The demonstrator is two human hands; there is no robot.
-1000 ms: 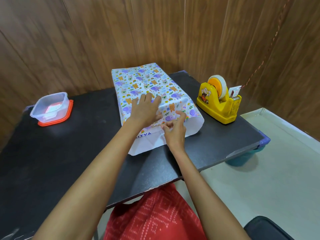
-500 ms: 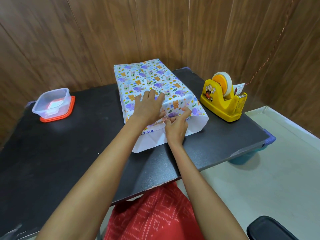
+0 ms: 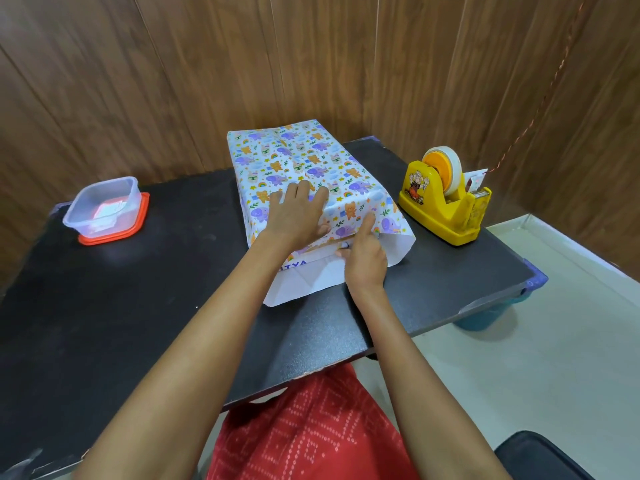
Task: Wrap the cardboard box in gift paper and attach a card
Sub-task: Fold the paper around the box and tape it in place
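The box, wrapped in white gift paper (image 3: 294,161) printed with elephants and bears, lies lengthwise on the black table (image 3: 138,306). Its near end is open, and a strip of the box (image 3: 298,262) with blue letters shows there. Loose white paper sticks out towards me below it. My left hand (image 3: 294,216) lies flat on top of the paper near that end and presses it down. My right hand (image 3: 363,258) sits at the open end. Its index finger lies on the top paper edge, its thumb is under the flap, and together they pinch the paper.
A yellow tape dispenser (image 3: 446,202) stands right of the box near the table's right edge. At the far left a clear plastic container (image 3: 104,206) holding a white and red item sits on an orange lid. Wood panel walls close the back. A blue bin (image 3: 491,313) stands under the right corner.
My right hand has shifted slightly up onto the top paper edge at the open end. My left hand has stayed flat on the paper. The view has tilted a little.
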